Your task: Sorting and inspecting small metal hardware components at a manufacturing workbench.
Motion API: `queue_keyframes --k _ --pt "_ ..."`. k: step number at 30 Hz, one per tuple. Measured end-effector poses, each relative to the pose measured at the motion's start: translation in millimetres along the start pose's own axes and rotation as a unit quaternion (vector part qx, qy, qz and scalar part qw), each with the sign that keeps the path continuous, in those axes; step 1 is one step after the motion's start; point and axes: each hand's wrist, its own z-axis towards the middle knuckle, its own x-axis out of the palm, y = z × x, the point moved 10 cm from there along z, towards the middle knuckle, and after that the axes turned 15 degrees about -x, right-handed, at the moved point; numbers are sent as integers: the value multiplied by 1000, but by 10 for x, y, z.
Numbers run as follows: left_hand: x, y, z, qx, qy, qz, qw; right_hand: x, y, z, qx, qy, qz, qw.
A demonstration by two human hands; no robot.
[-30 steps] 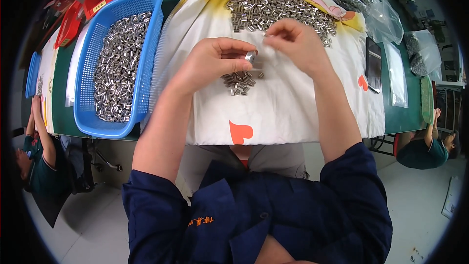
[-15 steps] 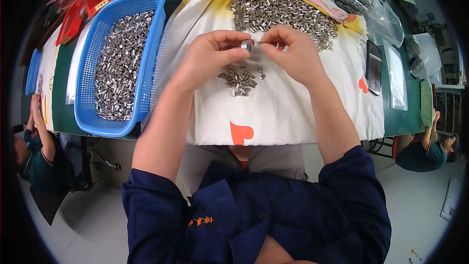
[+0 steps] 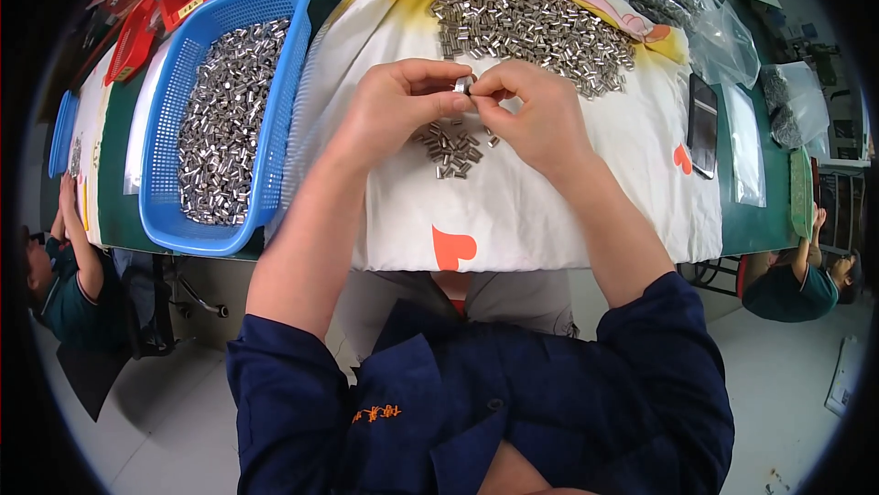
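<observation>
Head cam: left hand (image 3: pixel 403 106) & right hand (image 3: pixel 531 115) pinch one small metal sleeve (image 3: pixel 462 87) between fingertips above small pile (image 3: pixel 450 149); blue basket (image 3: pixel 224 119) looks well filled, big heap (image 3: pixel 526 19) on cloth (image 3: pixel 549 211) remains.

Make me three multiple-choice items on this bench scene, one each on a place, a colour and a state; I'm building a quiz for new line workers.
1. Where does the basket of metal pieces sit?
A. left of the cloth
B. right of the cloth
C. on the floor

2. What colour is the basket?
A. red
B. blue
C. white

3. How do the hands stand?
A. apart and flat
B. together, pinching one small metal piece
C. inside the basket

Answers:
1 A, it lies beyond the cloth on the person's left.
2 B, its mesh wall is blue.
3 B, the left hand and right hand meet at the small metal piece.
</observation>
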Motion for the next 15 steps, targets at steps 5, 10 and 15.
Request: queue_keyframes --k 5,10,15 --pt "7 6 -6 -11 1 16 1000 24 -175 -46 90 50 108 989" --pt "55 8 4 -12 2 55 998 20 -303 -86 157 67 109 979" --pt "26 10 25 2 -9 75 997 45 -361 -154 134 188 -18 973"
